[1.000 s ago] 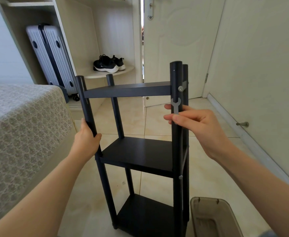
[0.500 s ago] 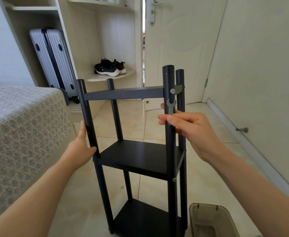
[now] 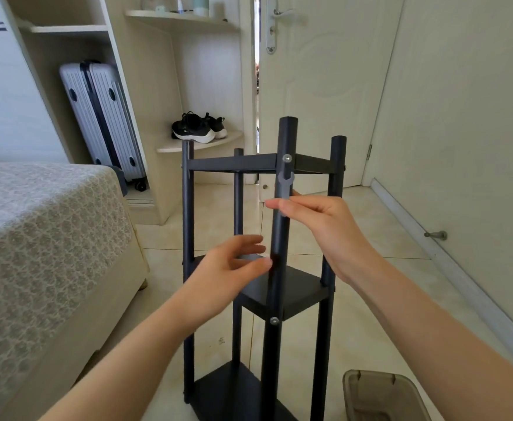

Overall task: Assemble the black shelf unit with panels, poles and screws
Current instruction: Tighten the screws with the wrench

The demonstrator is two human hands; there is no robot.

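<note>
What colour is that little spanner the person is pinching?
Grey; the head view shows the spanner in the right hand against a black pole.

Looks like a bedroom in a home. Has a bed (image 3: 45, 226) with a patterned cover. Just beyond the bed, holds a built-in cream wardrobe (image 3: 145, 71), with a ribbed suitcase (image 3: 103, 120) upright in its open bay and black sneakers (image 3: 199, 127) on a rounded corner shelf. Farther right of the bed, shows a cream panelled door (image 3: 319, 71) slightly ajar above glossy beige floor tiles (image 3: 370, 268)
</note>
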